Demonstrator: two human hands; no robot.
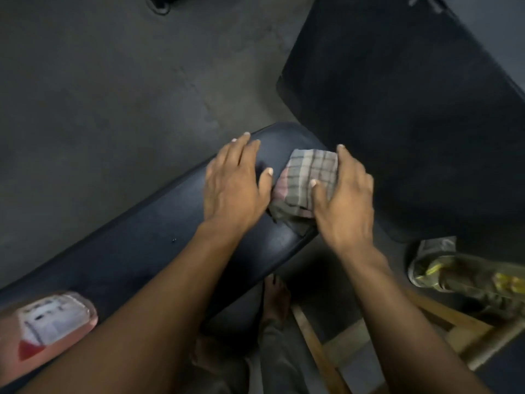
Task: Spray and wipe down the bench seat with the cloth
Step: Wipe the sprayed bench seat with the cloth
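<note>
We see the folded checked cloth (pixel 305 182) lying at the far end of the dark bench seat (pixel 147 237). Our right hand (pixel 345 199) rests on the cloth's right edge, fingers spread and loose, not clenched. Our left hand (pixel 237 182) lies flat and open on the seat just left of the cloth — gripping nothing. A pink-labelled bottle (pixel 48 325) lies on the seat's near end.
</note>
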